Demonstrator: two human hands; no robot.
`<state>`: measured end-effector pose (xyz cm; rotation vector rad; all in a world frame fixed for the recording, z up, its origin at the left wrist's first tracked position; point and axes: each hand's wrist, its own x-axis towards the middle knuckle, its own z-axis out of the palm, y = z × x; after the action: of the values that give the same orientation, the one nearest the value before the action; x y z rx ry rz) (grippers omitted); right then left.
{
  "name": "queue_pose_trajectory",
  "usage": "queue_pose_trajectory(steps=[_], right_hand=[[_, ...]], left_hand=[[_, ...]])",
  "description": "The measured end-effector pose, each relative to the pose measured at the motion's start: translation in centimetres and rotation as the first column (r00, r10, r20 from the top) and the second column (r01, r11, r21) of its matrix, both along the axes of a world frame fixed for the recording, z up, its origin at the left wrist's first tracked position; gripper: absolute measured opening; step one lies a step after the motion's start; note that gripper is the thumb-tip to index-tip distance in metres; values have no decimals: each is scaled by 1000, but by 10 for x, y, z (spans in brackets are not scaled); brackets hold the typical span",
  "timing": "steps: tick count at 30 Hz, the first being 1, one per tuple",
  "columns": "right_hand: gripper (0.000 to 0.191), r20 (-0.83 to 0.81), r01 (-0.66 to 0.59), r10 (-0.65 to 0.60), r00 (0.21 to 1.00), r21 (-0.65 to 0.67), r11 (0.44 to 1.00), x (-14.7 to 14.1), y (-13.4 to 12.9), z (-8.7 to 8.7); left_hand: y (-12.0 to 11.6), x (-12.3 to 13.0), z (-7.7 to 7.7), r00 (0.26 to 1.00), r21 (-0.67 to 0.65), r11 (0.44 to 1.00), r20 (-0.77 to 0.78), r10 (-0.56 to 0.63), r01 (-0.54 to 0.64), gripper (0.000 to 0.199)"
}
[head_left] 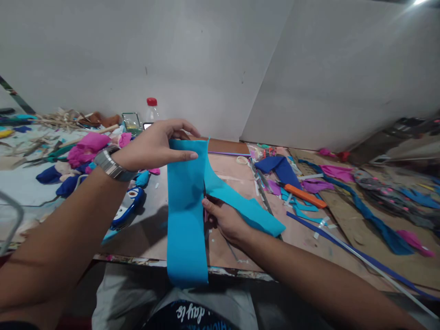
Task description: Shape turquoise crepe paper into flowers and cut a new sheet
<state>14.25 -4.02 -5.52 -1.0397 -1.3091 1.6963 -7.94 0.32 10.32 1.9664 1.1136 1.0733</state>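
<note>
A long light-blue sheet (186, 206) stands upright in front of me, its lower end curling over the table's front edge. My left hand (175, 144) grips its top, the thumb on the near face and the fingers behind. At the sheet's right edge my right hand (220, 217) is closed around scissors, whose dark blades (205, 189) show only in part. A second light-blue strip (247, 204), joined or close to the sheet near the top, bends away to the right over my right hand.
Pink and dark-blue fabric pieces (85, 149) and a blue-and-white oval object (129, 206) lie left. A red-capped bottle (152, 110) stands behind. On the right are an orange cutter (305, 195), blue scraps, a long thin strip (364, 259) and cardboard (343, 220).
</note>
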Motion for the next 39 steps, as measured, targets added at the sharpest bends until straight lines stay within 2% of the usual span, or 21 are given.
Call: queue_pose_trajectory(steps=[4,7,11,18,23,25,30,39], right_hand=[[52,-14,15,-14,1000,52,999,-2,-3,7],[51,-31,65,-63,998,42,997,-2,-4,10],[53,8,58,-58,998,18,998,-2,-5,8],[53,-24,34,-34,999,-12,999,-1,-5,4],[53,-81,-20,15,997,-66,998,-2,-6,7],[52,-79,-14,9,997,-64,998,-2,-6,7],[52,-110,18,-29,993,-101,995,-1,-5,6],[55,-105,52,-63,992,-104,993,-2,-7,12]], left_hand=[[14,10,15,994,-24,997,-77,-77,75,42],[33,14,15,978,-46,992,-164,-127,121,45],[49,14,12,944,-56,981,-268,-194,186,50],[52,9,11,931,-100,970,-277,-239,219,58],[54,5,6,976,-197,959,-42,-215,203,45],[55,3,5,979,-242,951,-20,-203,192,40],[56,1,7,986,-217,966,-55,-158,143,27],[52,5,13,938,-214,955,-237,-255,205,20]])
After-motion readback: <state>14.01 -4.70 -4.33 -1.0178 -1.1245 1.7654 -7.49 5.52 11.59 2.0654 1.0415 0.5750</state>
